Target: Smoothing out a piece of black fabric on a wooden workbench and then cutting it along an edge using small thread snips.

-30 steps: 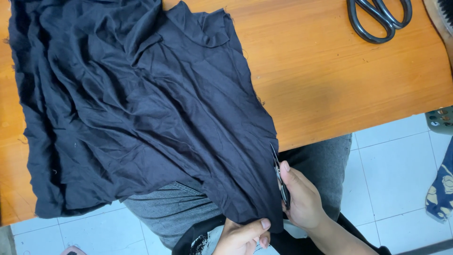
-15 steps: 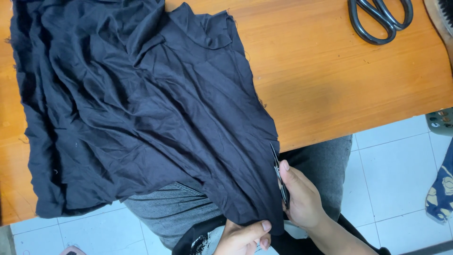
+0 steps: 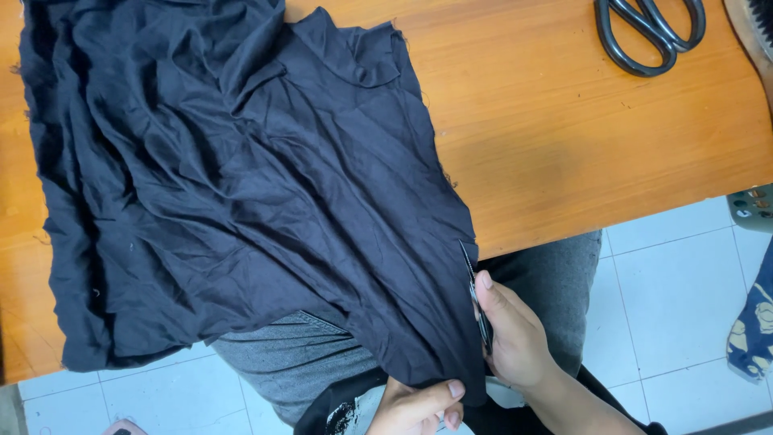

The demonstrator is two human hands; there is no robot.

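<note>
Right hand (image 3: 515,342) clenched on small scissors (image 3: 477,302) at dark fabric (image 3: 241,185) edge, lower frame; left hand (image 3: 419,407) pinching hem. Risk: slack cloth bunches, cut wanders.

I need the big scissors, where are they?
The large black scissors lie at the head view's top right, on the wooden table, right of the dark fabric.

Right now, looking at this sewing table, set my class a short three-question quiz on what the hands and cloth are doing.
1. True or false: the right hand holds a small cutting tool at the edge of the dark cloth.
2. What does the left hand pinch?
3. The large black scissors lie: A) on the floor, B) on the wooden table, C) in a hand.

Key: 1 true; 2 the cloth's lower edge; 3 B.
</note>
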